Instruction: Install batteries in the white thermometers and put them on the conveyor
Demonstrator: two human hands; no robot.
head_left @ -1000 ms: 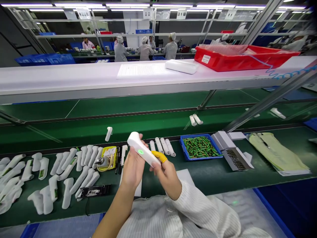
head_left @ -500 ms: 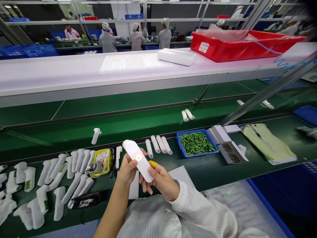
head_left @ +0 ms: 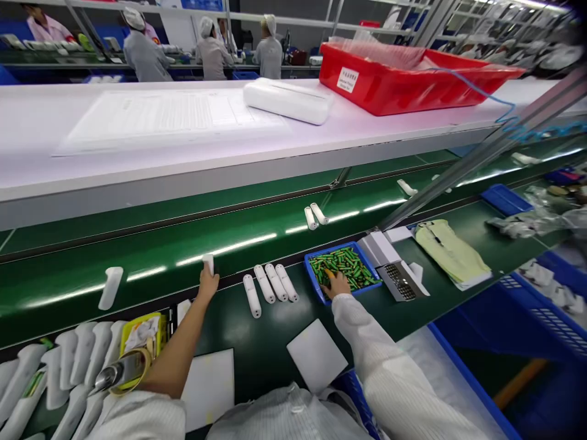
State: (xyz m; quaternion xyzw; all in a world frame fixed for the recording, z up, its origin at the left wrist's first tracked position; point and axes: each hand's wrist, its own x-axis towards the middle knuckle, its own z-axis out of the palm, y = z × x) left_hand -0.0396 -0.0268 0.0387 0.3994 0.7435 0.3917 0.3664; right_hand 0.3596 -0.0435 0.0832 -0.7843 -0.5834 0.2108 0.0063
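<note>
At the near edge of the green belt, my left hand (head_left: 208,285) is closed around a white handheld device (head_left: 208,263), whose upper end shows above the fingers. My right hand (head_left: 338,285) reaches into a blue tray (head_left: 316,287) filled with green battery-like cylinders (head_left: 351,264). Its thumb and index finger are apart, with a yellow cover on one finger, and the fingertips touch the cylinders. Between the hands, several slim white housings (head_left: 263,283) lie in a row on the green bench. Another white device (head_left: 110,288) rests on the belt, left of my left hand.
Many white housings (head_left: 73,360) crowd the left bench beside a yellow tray (head_left: 161,333) and a metal-topped bottle (head_left: 121,370). Right of the blue tray are an open box (head_left: 398,281) and a yellow-green cloth (head_left: 452,250). A white shelf (head_left: 183,146) with a red bin (head_left: 380,91) spans above.
Both hands held the white device at the middle. Now my left hand has carried a white device forward to the belt, and my right hand has moved right into the blue tray. The view has shifted.
</note>
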